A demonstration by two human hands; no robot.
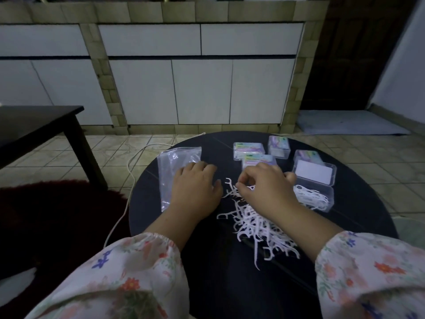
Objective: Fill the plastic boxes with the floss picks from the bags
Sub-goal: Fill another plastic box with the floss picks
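**Head view: floss picks being sorted on a round dark surface**

Head view. Four closed plastic boxes are seen at the far side of the round dark surface [358, 203]: one box [248, 150] at far centre, a second [259, 161] just in front of it and partly hidden by the right hand, a third [278, 146] to their right, and a fourth [309, 156] further right. Colourful printed labels are carried on their lids, but the writing is too blurred to be read. An open box [318, 196] is placed at the right, its white-lined lid [314, 175] folded back; white floss picks are held inside it. A loose pile of floss picks [257, 224] is spread at the centre of the surface, between the two forearms. A clear plastic bag [170, 171], lying flat, is found at the left.

The left hand [197, 187] is laid palm down with fingers relaxed and lightly bent; it rests on the near edge of the bag and nothing is gripped. The right hand [266, 187] is curled over the far end of the pile, thumb and forefinger brought together on picks there. Floral sleeves [128, 272] are worn on both arms. A white cord [131, 171] is trailed over the tiled floor at the left.
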